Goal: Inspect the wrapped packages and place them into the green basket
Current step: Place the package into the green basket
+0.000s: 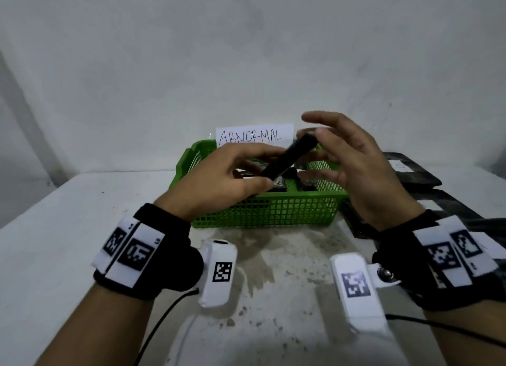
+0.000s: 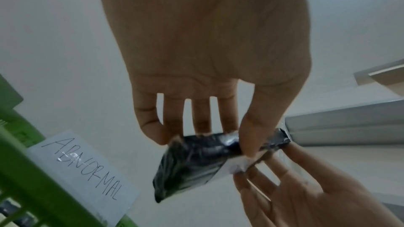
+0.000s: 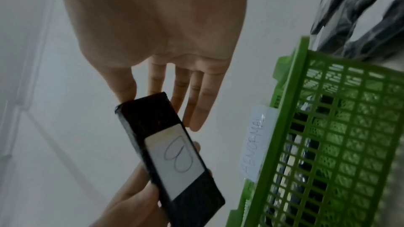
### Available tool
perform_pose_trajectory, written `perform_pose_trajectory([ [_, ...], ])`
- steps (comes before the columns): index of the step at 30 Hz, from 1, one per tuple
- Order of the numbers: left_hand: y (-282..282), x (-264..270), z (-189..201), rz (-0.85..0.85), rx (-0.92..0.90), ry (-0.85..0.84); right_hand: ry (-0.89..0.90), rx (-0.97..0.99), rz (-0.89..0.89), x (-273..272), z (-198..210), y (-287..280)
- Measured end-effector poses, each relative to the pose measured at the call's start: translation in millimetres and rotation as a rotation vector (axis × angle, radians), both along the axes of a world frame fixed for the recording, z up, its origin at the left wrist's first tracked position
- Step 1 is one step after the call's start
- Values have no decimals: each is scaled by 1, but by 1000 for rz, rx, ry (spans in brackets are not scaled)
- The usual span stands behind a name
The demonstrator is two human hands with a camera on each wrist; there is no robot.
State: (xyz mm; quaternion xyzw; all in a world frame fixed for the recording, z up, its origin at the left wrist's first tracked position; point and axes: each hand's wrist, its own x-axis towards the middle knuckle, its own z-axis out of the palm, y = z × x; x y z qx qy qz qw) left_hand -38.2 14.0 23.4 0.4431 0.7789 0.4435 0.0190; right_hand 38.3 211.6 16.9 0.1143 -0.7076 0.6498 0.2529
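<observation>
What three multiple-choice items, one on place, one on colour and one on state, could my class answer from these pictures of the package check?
1. Where is the paper sign reading ABNORMAL?
A. at the basket's far wall
B. on the table's near edge
C. on a wrist

2. What colour is the basket?
A. blue
B. green
C. red

3. How is the black wrapped package held?
A. lying in the basket
B. left hand pinches it, right hand open beside it
C. resting on the table

Answers:
1 A, the sign stands behind the basket's far rim.
2 B, its mesh walls are green.
3 B, the left thumb and fingers pinch it above the basket; the right fingers are spread.
</observation>
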Motion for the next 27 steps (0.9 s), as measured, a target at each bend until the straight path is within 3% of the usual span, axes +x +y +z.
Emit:
perform_pose_trajectory([
  [6,-8,-1,4,5,51,-54,0,141,15,3,-2,0],
  [14,8,0,-6,58,186,-73,-86,242,-137,18,7,18],
  [19,44,14,-18,58,207,-39,-349,698,-277,75,-4,39],
  [27,122,39,-49,-110,-85,-41,-676,1096,-312,135,-45,28],
])
